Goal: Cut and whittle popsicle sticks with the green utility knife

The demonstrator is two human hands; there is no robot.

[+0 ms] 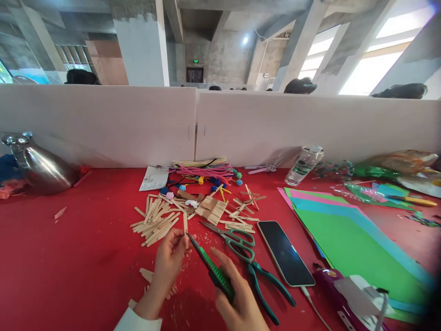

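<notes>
My left hand [171, 253] pinches a wooden craft stick [185, 223] upright between thumb and fingers. In my right hand [237, 289] is a green and black utility knife [215, 269], its tip touching the stick close to my left fingertips. Small wood shavings lie on the red table below. Just beyond my left hand spreads a loose pile of craft sticks [156, 218]. A flat panel of joined sticks [211, 209] lies to the right of that pile. Scissors with grey-green handles [237, 241] and teal-handled pliers [267, 285] rest right of the knife.
A phone [285, 253] on a white cable lies right of the scissors, beside coloured paper sheets [344, 230]. Pipe cleaners [203, 171] sit against the white partition [103, 124]. A water bottle [303, 165] stands at the back right, a steel jug [43, 165] at far left.
</notes>
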